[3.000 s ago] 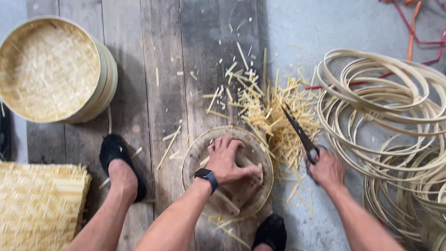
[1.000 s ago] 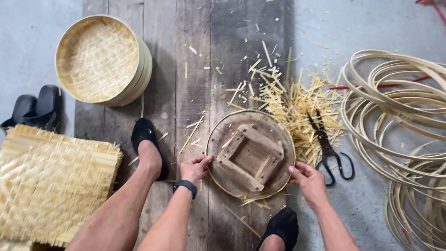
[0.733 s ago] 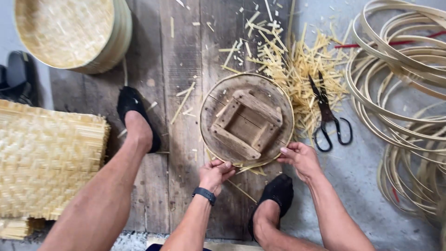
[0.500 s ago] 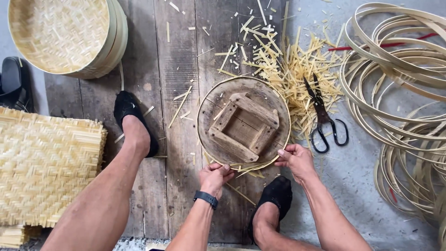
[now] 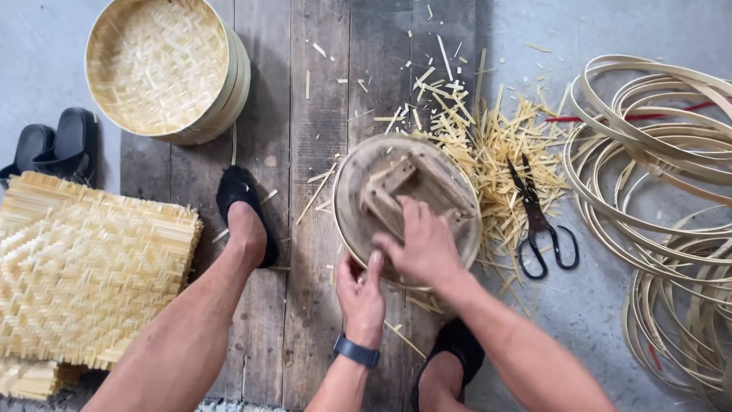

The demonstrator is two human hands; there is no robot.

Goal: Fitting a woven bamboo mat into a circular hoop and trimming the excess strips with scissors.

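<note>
- My right hand [image 5: 423, 248] lies flat on top of the wooden block frame [image 5: 408, 194], fingers spread and pressing down, not curled around anything.
- That frame sits inside the round bamboo tray [image 5: 358, 172], which rests on the plank floor [image 5: 320, 99] right under my hands.
- My left hand [image 5: 362, 294] is at the tray's near rim, just below the right hand; the thumb and fingers pinch the rim edge (as far as I can see, a light closed hold on it).
- To the right of my right hand lies a pile of bamboo offcuts [image 5: 496, 145], and black scissors [image 5: 540, 225] rest on its edge, apart from both hands.
- Further right, well away from the grip, are coiled bamboo hoops [image 5: 656, 152].
- Far to the left of my left hand sits a stack of woven mats [image 5: 84, 275]; above them a finished round basket [image 5: 164, 69] and a pair of black sandals [image 5: 53, 145].
</note>
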